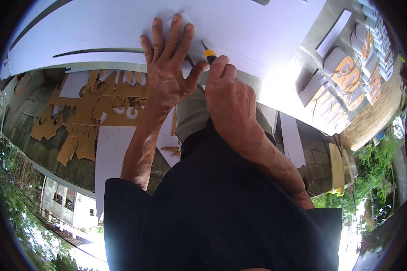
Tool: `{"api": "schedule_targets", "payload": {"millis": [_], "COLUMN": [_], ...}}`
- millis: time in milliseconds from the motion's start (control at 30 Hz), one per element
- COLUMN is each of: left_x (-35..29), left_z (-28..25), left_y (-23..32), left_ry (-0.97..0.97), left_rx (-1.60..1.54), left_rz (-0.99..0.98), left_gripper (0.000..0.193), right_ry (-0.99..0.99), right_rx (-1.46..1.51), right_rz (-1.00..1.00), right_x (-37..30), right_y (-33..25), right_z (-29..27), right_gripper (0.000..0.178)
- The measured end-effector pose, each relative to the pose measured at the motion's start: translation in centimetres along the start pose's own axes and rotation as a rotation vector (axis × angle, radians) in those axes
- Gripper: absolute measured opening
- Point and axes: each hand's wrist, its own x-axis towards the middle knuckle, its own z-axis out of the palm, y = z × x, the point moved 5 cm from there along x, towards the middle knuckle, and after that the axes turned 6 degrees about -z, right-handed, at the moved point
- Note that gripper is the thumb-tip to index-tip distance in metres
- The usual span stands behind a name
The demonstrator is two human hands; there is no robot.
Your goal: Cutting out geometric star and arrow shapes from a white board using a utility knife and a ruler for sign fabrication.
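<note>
A large white board (108, 27) lies in front of me. My left hand (169, 72) presses flat on it near its close edge, fingers stretched and spread. Under those fingers is a clear, straight-edged strip (196, 38), partly hidden by the hand. Just to the right, my right hand (233, 95) is closed around a yellow and black utility knife (210, 53). Its thin blade points away from me and meets the board beside the strip's right edge, though the very tip is hard to make out.
A long, curved slit (99, 53) runs through the board on the left. Brown sheets with cut-out shapes (115, 97) lie below at the left, beside a white panel (113, 149). Several cut-out letter shapes (346, 74) and a white strip (333, 32) lie at the right.
</note>
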Motion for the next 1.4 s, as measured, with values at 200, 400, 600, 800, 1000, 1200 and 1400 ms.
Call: {"api": "schedule_targets", "payload": {"millis": [200, 400, 600, 800, 1000, 1200, 1400], "left_x": [0.03, -0.17, -0.09, -0.1, -0.01, 0.05, -0.15], "left_z": [0.64, 0.78, 0.6, 0.63, 0.53, 0.51, 0.3], "left_y": [-0.25, -0.3, -0.11, -0.15, -0.04, -0.08, 0.1], "left_ry": [-0.009, -0.039, -0.048, -0.058, -0.056, -0.051, -0.06], "left_rx": [0.008, 0.016, 0.015, 0.029, 0.031, 0.023, 0.009], "left_rz": [0.017, 0.001, -0.001, -0.013, -0.014, -0.014, -0.028], "left_gripper": [0.084, 0.084, 0.083, 0.082, 0.084, 0.085, 0.084], "right_ry": [-0.021, 0.016, -0.013, 0.006, 0.0, -0.025, -0.044], "right_rx": [-0.021, 0.061, 0.077, 0.027, 0.005, 0.02, 0.044], "right_rz": [0.034, 0.019, 0.021, 0.03, 0.008, 0.006, 0.006], "right_x": [0.16, -0.07, 0.02, -0.23, -0.22, -0.03, -0.46], "right_y": [-0.06, 0.03, -0.01, -0.11, -0.06, 0.13, 0.2], "right_z": [-0.45, -0.16, -0.29, -0.11, -0.3, -0.36, -0.22], "right_gripper": [0.031, 0.041, 0.043, 0.034, 0.038, 0.039, 0.041]}}
